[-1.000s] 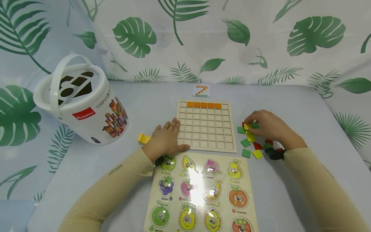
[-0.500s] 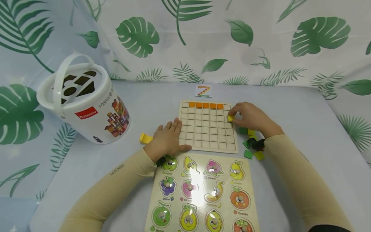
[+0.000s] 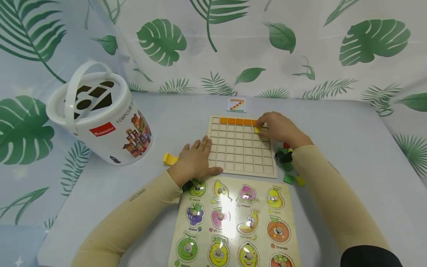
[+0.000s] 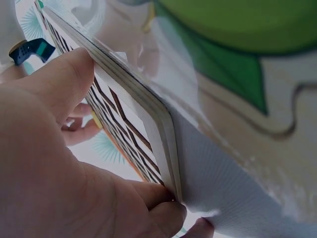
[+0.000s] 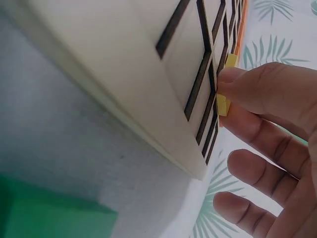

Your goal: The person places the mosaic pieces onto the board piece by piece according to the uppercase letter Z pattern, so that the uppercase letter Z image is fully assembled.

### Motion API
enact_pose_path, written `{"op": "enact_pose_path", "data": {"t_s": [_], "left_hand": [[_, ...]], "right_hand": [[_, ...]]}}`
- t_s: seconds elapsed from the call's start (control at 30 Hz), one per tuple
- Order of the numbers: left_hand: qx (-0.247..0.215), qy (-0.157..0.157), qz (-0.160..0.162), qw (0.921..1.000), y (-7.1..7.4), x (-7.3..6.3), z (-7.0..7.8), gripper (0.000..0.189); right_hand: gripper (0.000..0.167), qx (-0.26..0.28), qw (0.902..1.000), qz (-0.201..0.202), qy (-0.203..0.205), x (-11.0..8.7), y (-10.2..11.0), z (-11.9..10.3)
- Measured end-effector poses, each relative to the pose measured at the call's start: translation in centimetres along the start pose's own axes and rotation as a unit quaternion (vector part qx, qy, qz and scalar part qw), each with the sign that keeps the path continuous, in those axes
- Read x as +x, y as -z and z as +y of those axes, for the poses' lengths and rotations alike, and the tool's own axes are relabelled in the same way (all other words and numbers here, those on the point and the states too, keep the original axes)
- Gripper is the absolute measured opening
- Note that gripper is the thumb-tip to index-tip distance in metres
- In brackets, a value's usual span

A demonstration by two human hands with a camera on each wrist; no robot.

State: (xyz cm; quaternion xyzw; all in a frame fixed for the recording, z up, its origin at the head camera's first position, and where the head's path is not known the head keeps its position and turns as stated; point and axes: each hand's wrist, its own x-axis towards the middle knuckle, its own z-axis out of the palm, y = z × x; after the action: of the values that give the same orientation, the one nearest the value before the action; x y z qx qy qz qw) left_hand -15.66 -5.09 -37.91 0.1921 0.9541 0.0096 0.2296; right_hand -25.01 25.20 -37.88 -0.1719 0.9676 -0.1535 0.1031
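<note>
A square wooden grid board [image 3: 240, 155] lies flat, with a row of several orange square tiles [image 3: 231, 121] in its far row. My right hand [image 3: 281, 129] is over its far right part, thumb and index finger pinching a yellow square tile [image 5: 224, 105] just below the right end of that row. The other fingers of this hand are loosely bent in the right wrist view. My left hand [image 3: 194, 160] rests with outstretched fingers at the board's near left corner, its thumb [image 4: 74, 69] along the near edge. The right hand hides the orange row's right end.
Close in front of the grid board lies a fruit knob puzzle [image 3: 230, 226]. Loose green tiles [image 3: 288, 179] and yellow and red pieces lie right of the grid, partly under my right wrist. A white bucket [image 3: 100, 137] stands left; a pattern card [image 3: 237, 105] lies behind.
From the loose pieces at the right, my right hand has carried the yellow tile leftward and away from me, onto the board beneath the orange row. The left hand stays at the corner.
</note>
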Motion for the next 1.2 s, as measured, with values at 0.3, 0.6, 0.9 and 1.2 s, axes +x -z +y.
{"op": "enact_pose_path", "data": {"t_s": [0.3,0.6,0.9,1.2], "left_hand": [[0.000,0.003,0.002,1.0000,0.0,0.1,0.1,0.110],[0.002,0.000,0.001,1.0000,-0.1,0.1,0.2,0.110],[0.003,-0.001,0.001,1.0000,0.0,0.0,0.2,0.111],[0.003,0.006,-0.002,1.0000,0.0,0.2,0.0,0.112]], "right_hand": [[0.029,-0.008,0.9999,0.004,0.011,0.5,0.0,-0.1],[0.029,-0.016,0.9998,0.005,0.009,0.6,-0.1,0.1],[0.029,-0.017,0.9998,-0.003,-0.008,0.3,0.0,-0.1],[0.026,0.025,0.9993,0.011,-0.024,-1.2,0.8,0.3]]}}
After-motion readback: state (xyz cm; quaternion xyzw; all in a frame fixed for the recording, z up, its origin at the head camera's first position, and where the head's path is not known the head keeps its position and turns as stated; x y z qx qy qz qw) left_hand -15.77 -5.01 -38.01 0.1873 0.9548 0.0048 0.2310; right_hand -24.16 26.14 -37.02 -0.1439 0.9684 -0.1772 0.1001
